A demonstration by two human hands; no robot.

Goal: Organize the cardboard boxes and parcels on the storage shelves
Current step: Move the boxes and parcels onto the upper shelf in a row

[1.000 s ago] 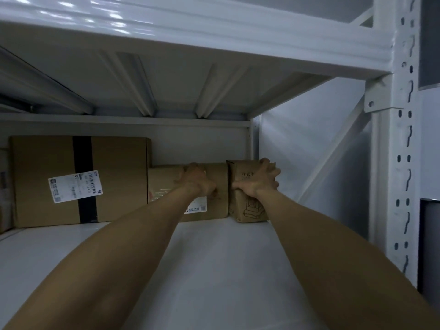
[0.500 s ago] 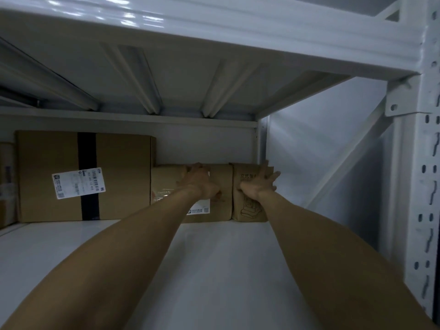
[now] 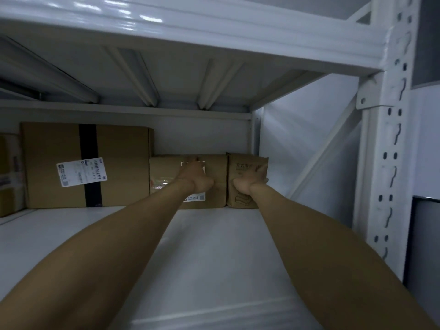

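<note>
Far right of shelf (image 3: 214, 246): left hand (image 3: 195, 179) spread flat on medium box (image 3: 164, 169), right hand (image 3: 252, 184) likewise on small box (image 3: 245, 166); uneven pushing may skew either.

Small brown parcel (image 3: 247, 179) upright at shelf's back, touching wider box (image 3: 166, 184)

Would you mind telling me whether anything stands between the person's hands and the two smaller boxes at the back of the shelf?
Nothing visible does. The left hand presses flat on the middle box, and the right hand presses on the small box beside it; both are in direct contact.
</note>
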